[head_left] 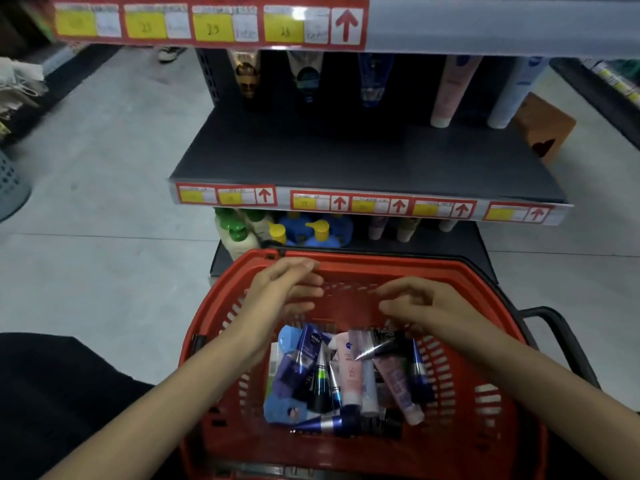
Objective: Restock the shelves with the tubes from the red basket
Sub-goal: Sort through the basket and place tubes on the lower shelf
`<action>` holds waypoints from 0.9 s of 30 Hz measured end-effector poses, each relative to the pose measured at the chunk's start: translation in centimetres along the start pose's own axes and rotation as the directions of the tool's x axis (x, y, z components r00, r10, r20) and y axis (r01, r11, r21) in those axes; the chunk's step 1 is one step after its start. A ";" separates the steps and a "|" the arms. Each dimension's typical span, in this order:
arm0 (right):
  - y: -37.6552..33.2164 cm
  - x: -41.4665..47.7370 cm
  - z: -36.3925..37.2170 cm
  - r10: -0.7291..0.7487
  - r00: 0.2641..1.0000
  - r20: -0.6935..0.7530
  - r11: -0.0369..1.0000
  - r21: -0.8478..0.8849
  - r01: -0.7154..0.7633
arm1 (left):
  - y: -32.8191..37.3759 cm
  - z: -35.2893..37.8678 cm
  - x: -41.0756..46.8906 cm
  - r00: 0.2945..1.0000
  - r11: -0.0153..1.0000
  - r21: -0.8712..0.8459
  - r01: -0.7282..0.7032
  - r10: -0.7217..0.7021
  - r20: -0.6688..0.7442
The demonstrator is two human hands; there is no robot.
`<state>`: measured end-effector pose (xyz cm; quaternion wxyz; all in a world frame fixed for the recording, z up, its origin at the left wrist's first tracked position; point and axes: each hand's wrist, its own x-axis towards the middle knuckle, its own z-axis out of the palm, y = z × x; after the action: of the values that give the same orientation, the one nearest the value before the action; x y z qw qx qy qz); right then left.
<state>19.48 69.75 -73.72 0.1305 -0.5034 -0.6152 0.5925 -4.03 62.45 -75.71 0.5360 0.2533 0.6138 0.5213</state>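
The red basket stands on the floor below me, in front of the shelving. A pile of tubes lies in its bottom: dark blue, pink, lilac and black ones, mixed together. My left hand hovers above the basket's far half, fingers relaxed and holding nothing. My right hand hangs over the far right of the pile with loosely curled fingers, also holding nothing. The dark middle shelf carries a few upright tubes at its back, among them a pink tube and a white tube.
Price strips with red arrows edge the shelves. The lowest shelf holds pump bottles with green and yellow caps. A brown box sits on the floor at right, a grey bin at left. The basket's black handle sticks out right.
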 end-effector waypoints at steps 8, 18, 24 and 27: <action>2.7 2.7 3.7 0.100 0.991 0.088 0.993 -0.065 -0.094 | -2.1 -2.6 0.4 0.993 0.995 0.028 0.094 -0.092 -0.072; 11.4 10.1 10.5 0.104 0.975 0.195 0.754 -0.655 0.050 | -4.6 -5.5 -0.9 0.980 0.985 0.035 0.171 -0.166 -0.111; 15.2 13.1 15.0 -0.090 0.951 0.295 0.298 -0.904 0.308 | -5.1 -6.1 -1.5 0.977 0.981 0.038 0.193 -0.188 -0.097; 15.5 13.5 17.6 -0.111 0.915 0.387 0.161 -0.902 0.401 | -5.1 -6.4 -1.4 0.976 0.981 0.022 0.191 -0.187 -0.108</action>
<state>7.17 66.41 -97.62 -0.1872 -0.2875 -0.9342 0.0977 -8.29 57.24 -80.53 0.5458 0.1744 0.6710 0.4706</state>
